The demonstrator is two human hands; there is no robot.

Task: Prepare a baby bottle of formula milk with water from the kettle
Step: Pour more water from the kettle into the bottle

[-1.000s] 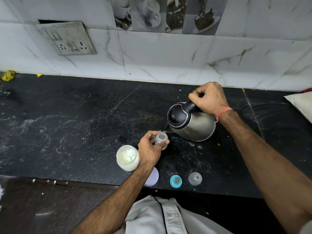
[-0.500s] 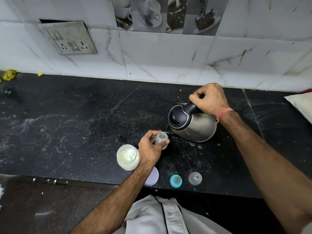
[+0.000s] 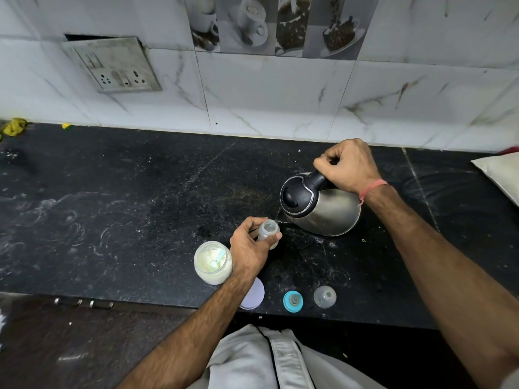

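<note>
My right hand (image 3: 348,167) grips the black handle of a steel kettle (image 3: 328,213), which is tilted to the left with its spout at the mouth of a small clear baby bottle (image 3: 268,230). A thin stream of water runs from the spout into the bottle. My left hand (image 3: 250,248) holds the bottle upright on the black counter (image 3: 126,220). An open jar of white formula powder (image 3: 213,262) with a scoop inside stands just left of my left wrist.
Near the counter's front edge lie the jar's white lid (image 3: 254,297), a teal bottle ring with teat (image 3: 293,301) and a clear bottle cap (image 3: 325,297). A socket panel (image 3: 112,66) sits on the tiled wall. A white bag (image 3: 502,175) lies at the far right.
Hardly anything differs: the kettle stays tilted over the bottle and the pouring goes on. Both hands hold their places.
</note>
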